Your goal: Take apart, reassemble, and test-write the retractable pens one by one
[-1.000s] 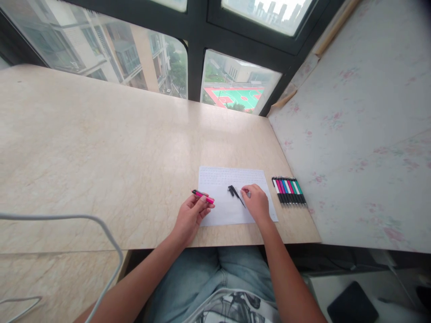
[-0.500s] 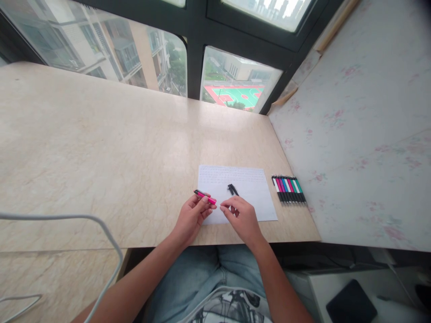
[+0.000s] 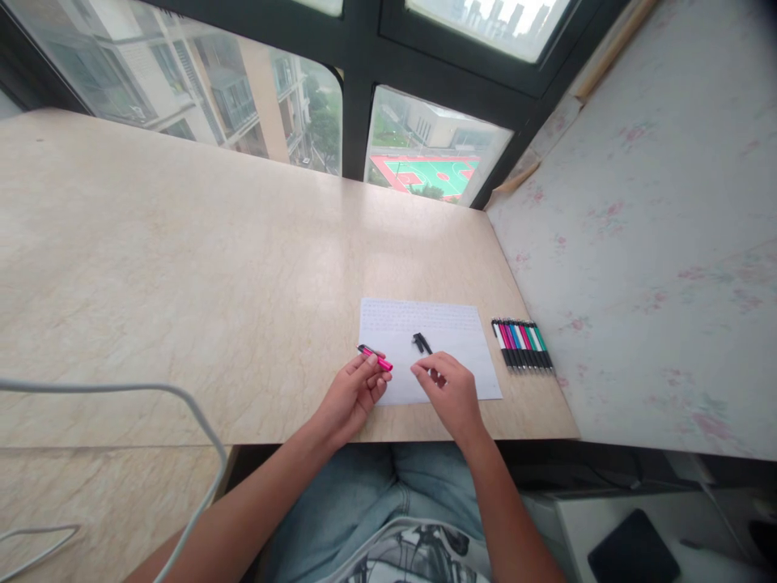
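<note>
My left hand (image 3: 352, 395) grips a pink pen barrel (image 3: 384, 363) with a dark clip end, tilted with its pink end toward the right. Thumb and fingertips of my right hand (image 3: 450, 393) are pinched together over the paper, apart from the barrel; anything between them is too small to make out. Beyond the right hand, black pen parts (image 3: 420, 342) lie on a white sheet of paper (image 3: 458, 324). Lines of handwriting cover the top of the sheet. Both hands hover above its lower part.
Several pens (image 3: 522, 346) with coloured barrels and black grips lie in a tight row right of the paper, near the papered wall (image 3: 643, 283). A grey cable (image 3: 151, 389) arcs over the left of the beige tabletop (image 3: 200, 275). A dark-framed window (image 3: 352, 121) stands behind.
My right hand has drawn away to the right from the pink barrel, widening the gap between the hands. The left hand still grips the barrel at nearly the same place.
</note>
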The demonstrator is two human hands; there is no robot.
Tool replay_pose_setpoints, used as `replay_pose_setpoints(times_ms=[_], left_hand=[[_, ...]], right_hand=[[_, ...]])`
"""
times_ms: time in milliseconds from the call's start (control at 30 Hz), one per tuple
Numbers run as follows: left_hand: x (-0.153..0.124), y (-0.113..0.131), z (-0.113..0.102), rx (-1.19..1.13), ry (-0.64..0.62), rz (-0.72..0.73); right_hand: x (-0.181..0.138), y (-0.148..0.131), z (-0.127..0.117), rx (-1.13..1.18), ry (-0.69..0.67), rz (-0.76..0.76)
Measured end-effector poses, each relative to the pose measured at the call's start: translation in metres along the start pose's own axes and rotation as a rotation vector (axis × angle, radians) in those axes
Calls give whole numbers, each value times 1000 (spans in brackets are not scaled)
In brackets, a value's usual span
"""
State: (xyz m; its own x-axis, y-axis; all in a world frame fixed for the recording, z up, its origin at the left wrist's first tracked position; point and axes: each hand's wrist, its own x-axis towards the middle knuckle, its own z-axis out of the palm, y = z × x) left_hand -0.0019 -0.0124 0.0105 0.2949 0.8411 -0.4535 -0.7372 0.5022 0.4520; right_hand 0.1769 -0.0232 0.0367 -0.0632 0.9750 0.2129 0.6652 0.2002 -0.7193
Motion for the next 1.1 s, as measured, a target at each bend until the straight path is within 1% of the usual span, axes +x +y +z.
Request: replay_pose_setpoints(times_ms=[33, 133, 233, 367, 500, 667, 767, 833, 1000, 1100], left_hand=[[1, 2, 0, -43, 15, -12], [2, 7, 0, -185, 56, -55], [2, 11, 2, -294, 61, -100], [0, 13, 4, -360, 52, -133], [-2, 12, 5, -386, 46, -154], [-1, 13, 5, -405, 46, -155], [0, 14, 3, -372, 45, -133], [3, 15, 1, -320, 59, -69], [9, 17, -6, -125, 94, 188], [11, 19, -9, -49, 86, 251]], right_hand=[[-1, 8, -3, -66, 37, 35], [-7, 32, -11, -291, 63, 138], [-14, 47, -14, -416, 33, 214], [-17, 49, -9, -484, -27, 276], [-14, 45, -3, -538, -38, 324], [-12, 45, -2, -557, -42, 332], [-13, 43, -6, -482, 22, 295], [-14, 39, -10, -346, 55, 269], [-14, 16, -17, 93, 38, 249], [-13, 1, -18, 167, 20, 145]])
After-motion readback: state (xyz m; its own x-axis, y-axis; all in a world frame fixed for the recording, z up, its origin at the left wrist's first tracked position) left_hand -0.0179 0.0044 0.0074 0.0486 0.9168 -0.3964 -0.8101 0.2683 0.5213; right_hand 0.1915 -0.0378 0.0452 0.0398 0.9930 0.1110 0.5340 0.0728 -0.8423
